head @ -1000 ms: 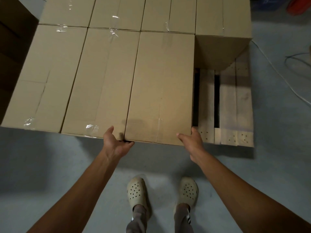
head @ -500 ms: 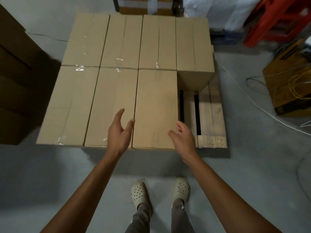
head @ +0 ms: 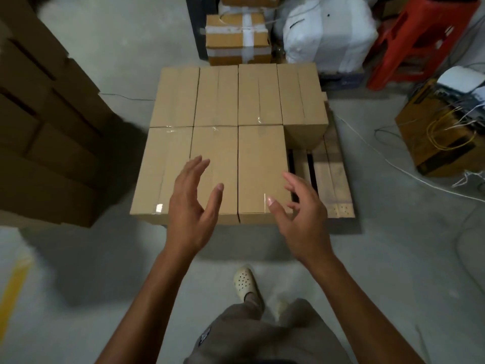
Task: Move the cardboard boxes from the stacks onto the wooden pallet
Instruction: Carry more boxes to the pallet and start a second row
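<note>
both hands up over the floor, empty. left hand (head: 193, 206) fingers straight, slightly spread; right hand (head: 301, 210) fingers loose, partly curled, holding nothing. seven cardboard boxes (head: 215, 122) sit packed on wooden pallet (head: 334, 179), only its front-right corner slats showing. box stacks (head: 47, 132) at left dark, cut off by frame edge. one foot blurred.
</note>
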